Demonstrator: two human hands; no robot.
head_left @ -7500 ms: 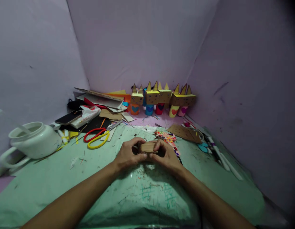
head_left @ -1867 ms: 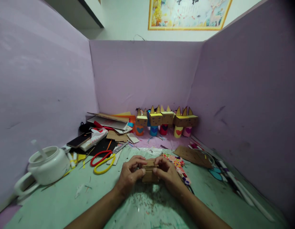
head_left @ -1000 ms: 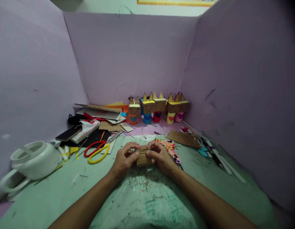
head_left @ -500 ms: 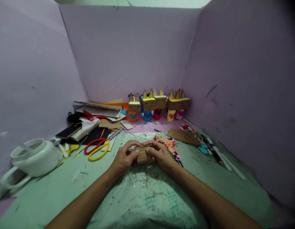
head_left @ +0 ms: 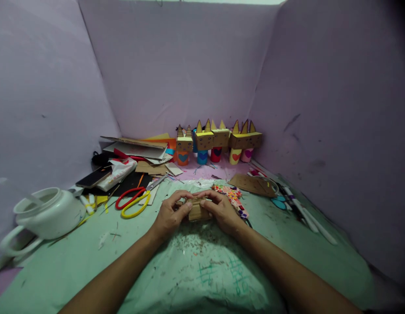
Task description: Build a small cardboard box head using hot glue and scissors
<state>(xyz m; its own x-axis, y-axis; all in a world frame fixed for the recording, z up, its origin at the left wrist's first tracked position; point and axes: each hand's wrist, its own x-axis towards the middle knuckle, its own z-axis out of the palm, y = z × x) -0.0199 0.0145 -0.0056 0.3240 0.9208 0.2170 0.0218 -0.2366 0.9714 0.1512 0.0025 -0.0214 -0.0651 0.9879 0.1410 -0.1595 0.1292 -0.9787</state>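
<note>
A small piece of corrugated cardboard [head_left: 199, 213] is held between my two hands over the middle of the table. My left hand [head_left: 172, 213] grips its left side, thumb on the near face and fingers along the top edge. On the other side my right hand [head_left: 223, 212] pinches it the same way, and the fingertips of both hands nearly meet at the top. The far side of the piece is hidden. Just beyond my right hand lies a flowered cloth item [head_left: 233, 196]. Red and yellow handled scissors [head_left: 135, 203] rest to the left of my left hand.
Several cardboard-headed figures [head_left: 204, 141] on coloured tubes stand at the back wall. Left are a white pot [head_left: 52, 216], a cardboard and paper stack [head_left: 137, 148] and a black phone-like slab [head_left: 93, 176]. Right are a brown cardboard piece [head_left: 253, 185] and pens [head_left: 302, 207]. Scraps litter the green cover [head_left: 150, 270].
Both hands keep their hold on the cardboard piece, with only a slight shift of the thumbs. The whole view has tilted a little, so the scene sits slightly higher.
</note>
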